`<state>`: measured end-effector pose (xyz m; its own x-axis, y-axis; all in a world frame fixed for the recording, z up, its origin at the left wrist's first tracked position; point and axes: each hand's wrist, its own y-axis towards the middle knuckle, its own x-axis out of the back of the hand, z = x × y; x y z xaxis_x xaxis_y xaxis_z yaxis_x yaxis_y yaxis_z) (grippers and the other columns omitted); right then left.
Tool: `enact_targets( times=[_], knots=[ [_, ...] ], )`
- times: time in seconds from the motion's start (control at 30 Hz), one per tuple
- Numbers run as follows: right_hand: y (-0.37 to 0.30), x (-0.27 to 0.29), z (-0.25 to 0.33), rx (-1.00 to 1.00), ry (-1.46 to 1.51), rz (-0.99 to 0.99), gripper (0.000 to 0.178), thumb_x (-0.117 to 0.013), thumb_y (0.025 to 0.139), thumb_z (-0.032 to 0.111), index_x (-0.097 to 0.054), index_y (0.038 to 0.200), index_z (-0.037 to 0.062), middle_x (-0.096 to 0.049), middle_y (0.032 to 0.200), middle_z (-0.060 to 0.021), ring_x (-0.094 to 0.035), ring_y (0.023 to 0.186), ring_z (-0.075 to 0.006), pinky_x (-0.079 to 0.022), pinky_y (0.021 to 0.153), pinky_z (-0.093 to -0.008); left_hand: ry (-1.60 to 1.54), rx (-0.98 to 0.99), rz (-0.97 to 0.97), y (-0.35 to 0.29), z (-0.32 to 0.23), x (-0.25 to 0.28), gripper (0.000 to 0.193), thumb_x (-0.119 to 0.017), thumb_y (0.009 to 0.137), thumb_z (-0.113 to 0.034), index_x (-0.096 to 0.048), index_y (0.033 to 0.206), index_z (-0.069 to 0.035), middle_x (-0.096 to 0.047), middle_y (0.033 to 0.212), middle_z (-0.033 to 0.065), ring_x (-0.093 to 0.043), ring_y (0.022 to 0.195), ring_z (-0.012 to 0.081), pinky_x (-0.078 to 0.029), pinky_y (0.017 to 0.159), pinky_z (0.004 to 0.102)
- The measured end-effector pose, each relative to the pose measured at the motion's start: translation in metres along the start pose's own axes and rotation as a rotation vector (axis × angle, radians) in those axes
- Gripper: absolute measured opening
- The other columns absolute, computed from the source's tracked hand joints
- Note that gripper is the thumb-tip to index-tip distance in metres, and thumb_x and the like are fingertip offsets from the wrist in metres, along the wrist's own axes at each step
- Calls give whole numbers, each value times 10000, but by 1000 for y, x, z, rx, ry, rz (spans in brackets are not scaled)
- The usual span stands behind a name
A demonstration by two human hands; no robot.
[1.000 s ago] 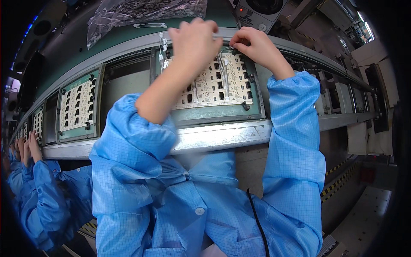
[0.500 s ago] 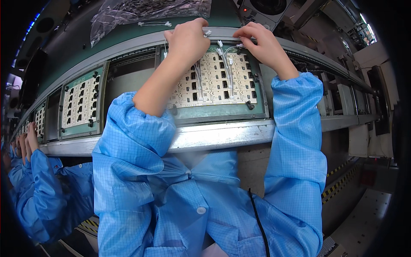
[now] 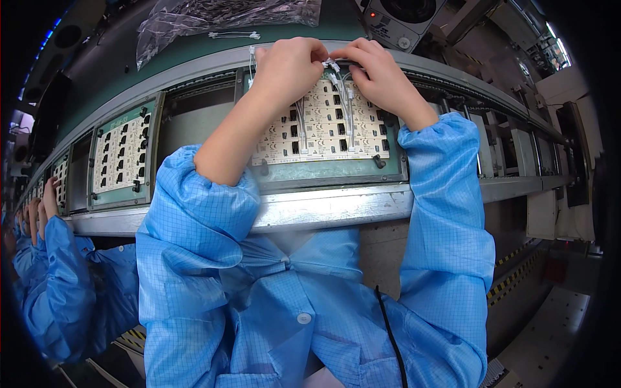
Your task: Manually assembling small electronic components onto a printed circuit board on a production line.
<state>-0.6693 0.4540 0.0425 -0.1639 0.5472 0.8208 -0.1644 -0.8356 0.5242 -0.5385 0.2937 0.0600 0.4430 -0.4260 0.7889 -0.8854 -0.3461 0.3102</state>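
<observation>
My left hand (image 3: 286, 68) is closed over the far edge of a cream circuit-board panel (image 3: 321, 116), and a white wire lead (image 3: 251, 68) hangs beside its knuckles. My right hand (image 3: 381, 76) reaches in from the right with its fingers pinched. Between the two sets of fingertips are small white connectors (image 3: 331, 65) on thin wires; the exact grip is partly hidden by the fingers. More white wire leads (image 3: 349, 119) lie lengthwise over the panel, which carries rows of black components. The panel sits in a green fixture (image 3: 323, 172) with black clips.
A metal conveyor rail (image 3: 336, 205) runs along the near side. To the left, another fixture holds a second board panel (image 3: 121, 155). A clear plastic bag of leads (image 3: 226, 26) and loose leads (image 3: 234, 35) lie on the far green surface. Co-workers' hands (image 3: 48, 197) are at far left.
My right hand has moved left, bringing its fingertips close to my left hand's. The white connectors that were apart are now together between them.
</observation>
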Motion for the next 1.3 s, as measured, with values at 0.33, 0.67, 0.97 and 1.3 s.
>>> enact_targets(
  times=[0.33, 0.67, 0.97, 1.3],
  knots=[
    [7, -2, 20, -188, 32, -16, 320, -684, 859, 121, -668, 1176, 80, -620, 766, -50, -597, 741, -184, -515, 725, -347, 294, -134, -116, -8, -3, -6, 217, -626, 815, -146, -730, 1003, -176, -729, 869, -12, -621, 967, 236, -372, 860, 436],
    [9, 9, 26, -265, 303, -12, 274, -654, 897, 78, -671, 1169, 45, -690, 878, -68, -658, 800, -171, -536, 770, -302, 181, -37, -17, -7, -6, -4, 215, -589, 855, -144, -706, 1037, -141, -728, 880, 18, -655, 943, 263, -428, 868, 451],
    [5, 7, 11, -122, 76, 80, 176, -608, 945, 101, -698, 1086, 44, -622, 995, -82, -620, 955, -227, -513, 834, -329, 404, 179, -143, -10, 49, 65, 336, -624, 877, -362, -718, 1135, -168, -743, 1064, 41, -693, 1013, 271, -485, 862, 421],
    [8, 6, 24, -109, 56, -50, 233, -544, 946, 46, -674, 1139, 58, -611, 1042, -79, -599, 1008, -241, -488, 884, -344, 188, 155, -71, -15, 50, 50, 284, -630, 824, -264, -758, 1050, -147, -752, 989, 53, -686, 988, 283, -390, 895, 478]
  ],
)
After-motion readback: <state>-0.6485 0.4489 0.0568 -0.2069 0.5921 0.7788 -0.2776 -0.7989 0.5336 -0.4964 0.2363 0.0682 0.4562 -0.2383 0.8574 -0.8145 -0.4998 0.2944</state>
